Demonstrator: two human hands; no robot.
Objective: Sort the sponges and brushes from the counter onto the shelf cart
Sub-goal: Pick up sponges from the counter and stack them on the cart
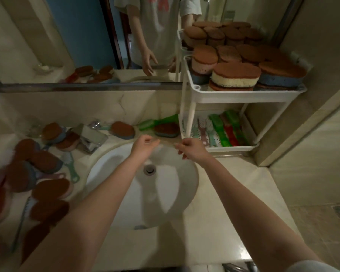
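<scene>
My left hand point(143, 146) and my right hand point(190, 147) hover over the back rim of the sink, fingers loosely curled, holding nothing. Just beyond them lie a brown-topped sponge point(166, 129) and a green brush point(157, 121) on the counter, with another brown sponge point(123, 130) to the left. Several more sponges point(45, 160) and brushes point(72, 167) cover the counter's left side. The white shelf cart point(247, 94) stands at the right: its top shelf is piled with sponges point(237, 74), its lower shelf holds several brushes point(227, 130).
The white sink basin point(165, 193) with its drain point(150, 169) fills the middle. A chrome tap point(92, 137) sits at its back left. A mirror point(86, 36) lines the wall behind. Bare counter runs right of the sink.
</scene>
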